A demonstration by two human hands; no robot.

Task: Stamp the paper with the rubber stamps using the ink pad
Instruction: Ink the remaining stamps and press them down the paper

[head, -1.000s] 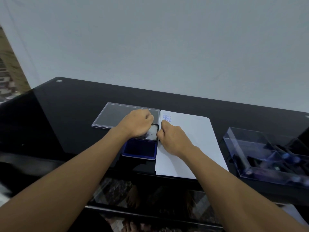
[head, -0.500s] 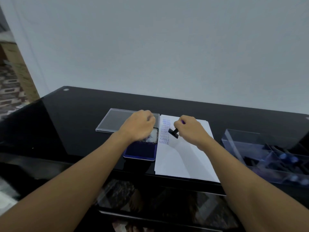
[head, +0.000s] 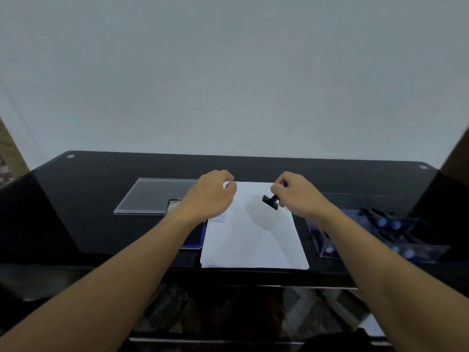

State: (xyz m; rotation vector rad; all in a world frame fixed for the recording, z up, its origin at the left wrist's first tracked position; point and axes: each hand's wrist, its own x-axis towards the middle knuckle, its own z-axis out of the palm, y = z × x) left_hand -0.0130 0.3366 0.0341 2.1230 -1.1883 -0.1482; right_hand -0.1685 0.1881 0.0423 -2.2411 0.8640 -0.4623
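Moved: right hand [head: 297, 196] has carried the stamp [head: 271, 201] rightward, above the paper [head: 253, 245] | grip: fingers pinch its handle, face tilted down-left | left hand [head: 210, 196] loosely curled, empty | ink pad [head: 194, 240] lies left, under left wrist.

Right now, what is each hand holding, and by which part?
Right hand grips the black rubber stamp by its handle, base clear above the paper. Left hand holds nothing.
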